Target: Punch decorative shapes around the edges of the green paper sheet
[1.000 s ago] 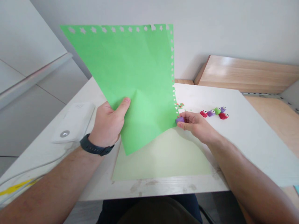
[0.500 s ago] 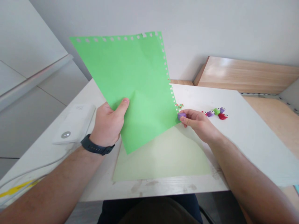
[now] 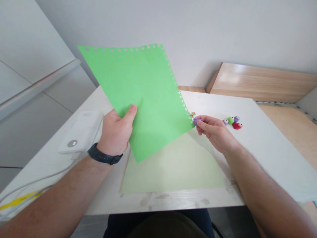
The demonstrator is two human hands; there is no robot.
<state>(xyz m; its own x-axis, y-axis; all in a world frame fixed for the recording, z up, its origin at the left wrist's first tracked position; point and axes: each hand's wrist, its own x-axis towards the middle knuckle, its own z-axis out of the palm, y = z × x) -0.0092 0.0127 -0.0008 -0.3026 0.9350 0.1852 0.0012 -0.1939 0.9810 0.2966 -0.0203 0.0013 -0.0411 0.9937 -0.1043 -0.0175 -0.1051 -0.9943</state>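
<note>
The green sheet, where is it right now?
In the head view, the green sheet is left of centre, held in the left hand above a pale mat, its lower right corner at the purple piece in the right hand.

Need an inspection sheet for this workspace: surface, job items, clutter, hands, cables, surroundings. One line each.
Surface: white desk, smudged near the front edge; pale green sheet on it.
Job items: green paper, cutouts along top and right edges; small purple piece at its lower right corner.
Clutter: paper bits; colored eyed pieces; white box.
Hands: left hand grips the paper; right hand pinches the purple piece.
Cables: pale cable, left.
Surroundings: wall, wooden panel.
</note>
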